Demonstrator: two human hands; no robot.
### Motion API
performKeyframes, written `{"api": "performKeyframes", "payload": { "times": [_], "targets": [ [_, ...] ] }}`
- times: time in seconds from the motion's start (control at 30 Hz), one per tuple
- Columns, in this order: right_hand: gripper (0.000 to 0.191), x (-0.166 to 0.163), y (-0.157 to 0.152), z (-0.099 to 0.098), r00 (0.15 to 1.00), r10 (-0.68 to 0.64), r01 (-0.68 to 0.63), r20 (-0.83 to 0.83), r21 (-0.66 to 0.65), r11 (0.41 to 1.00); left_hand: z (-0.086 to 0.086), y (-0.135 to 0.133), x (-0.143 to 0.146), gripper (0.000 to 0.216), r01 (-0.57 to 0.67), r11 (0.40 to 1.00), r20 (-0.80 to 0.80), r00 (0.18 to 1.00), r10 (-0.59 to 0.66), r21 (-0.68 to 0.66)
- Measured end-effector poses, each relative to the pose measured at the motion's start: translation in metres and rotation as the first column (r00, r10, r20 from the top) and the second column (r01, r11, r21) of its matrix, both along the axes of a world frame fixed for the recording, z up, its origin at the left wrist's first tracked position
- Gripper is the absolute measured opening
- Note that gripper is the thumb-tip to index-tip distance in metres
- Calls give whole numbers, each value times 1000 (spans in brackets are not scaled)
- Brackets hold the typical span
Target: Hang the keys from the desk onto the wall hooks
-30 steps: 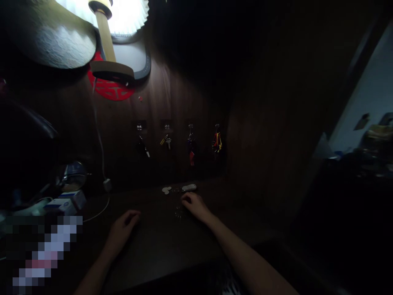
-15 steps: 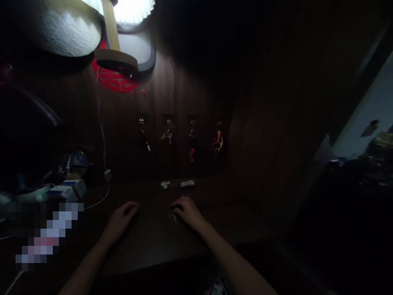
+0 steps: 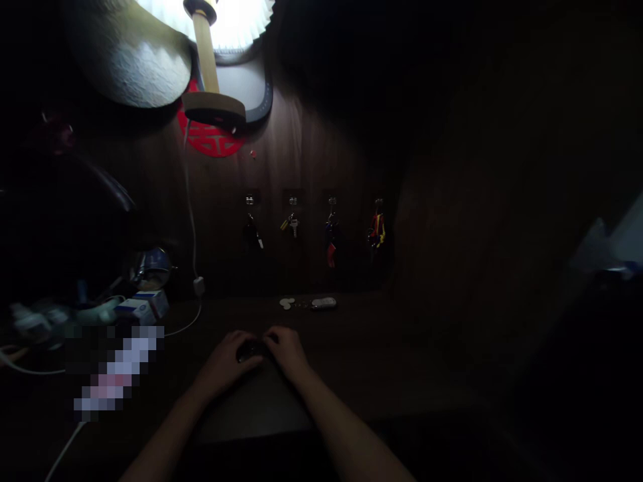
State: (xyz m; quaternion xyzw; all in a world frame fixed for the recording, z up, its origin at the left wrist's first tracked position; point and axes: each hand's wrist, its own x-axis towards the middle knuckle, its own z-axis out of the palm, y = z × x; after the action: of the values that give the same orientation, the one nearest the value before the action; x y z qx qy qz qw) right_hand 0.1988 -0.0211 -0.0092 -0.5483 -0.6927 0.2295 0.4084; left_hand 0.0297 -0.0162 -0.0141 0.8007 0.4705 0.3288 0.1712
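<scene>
My left hand (image 3: 226, 358) and my right hand (image 3: 287, 351) meet on the dark wooden desk (image 3: 351, 341), with their fingers curled around a small dark object (image 3: 250, 350). The object is mostly hidden by my fingers and the dim light, so I cannot tell exactly what it is. Beyond my hands lie pale round discs (image 3: 287, 303), and a white oval key fob (image 3: 323, 303) rests to their right. Neither hand touches them.
Several key bunches (image 3: 293, 226) hang from hooks on the wooden wall panel behind the desk. A lit lamp (image 3: 205, 40) stands above them. Small boxes (image 3: 142, 308), a metal cup (image 3: 151, 269) and a white cable (image 3: 195, 314) sit at the left.
My hands have come together, the left moving right and the right moving left. The small metal item that lay near my right hand no longer shows on the desk.
</scene>
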Motion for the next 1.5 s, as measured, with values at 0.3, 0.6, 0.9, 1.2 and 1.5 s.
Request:
{"api": "performKeyframes", "payload": {
  "times": [0.3,0.6,0.9,1.2,1.5],
  "targets": [
    [16,5,0,1,978,-17,21,-207,16,1000,-7,4,-6,34,-13,1000,5,1000,13,18],
    [13,4,0,0,915,35,-32,-401,15,999,0,-4,-2,27,82,979,-194,980,-45,188],
    [14,-1,-5,4,917,104,-80,-384,79,994,6,-10,4,22,160,964,-256,961,-104,211],
    [40,17,-18,1,963,76,-98,259,74,992,11,-14,3,25,68,983,-228,973,-28,170],
    [10,14,-15,2,987,44,-52,158,46,998,10,-12,3,24,43,983,-223,975,-3,177]
  ]
}}
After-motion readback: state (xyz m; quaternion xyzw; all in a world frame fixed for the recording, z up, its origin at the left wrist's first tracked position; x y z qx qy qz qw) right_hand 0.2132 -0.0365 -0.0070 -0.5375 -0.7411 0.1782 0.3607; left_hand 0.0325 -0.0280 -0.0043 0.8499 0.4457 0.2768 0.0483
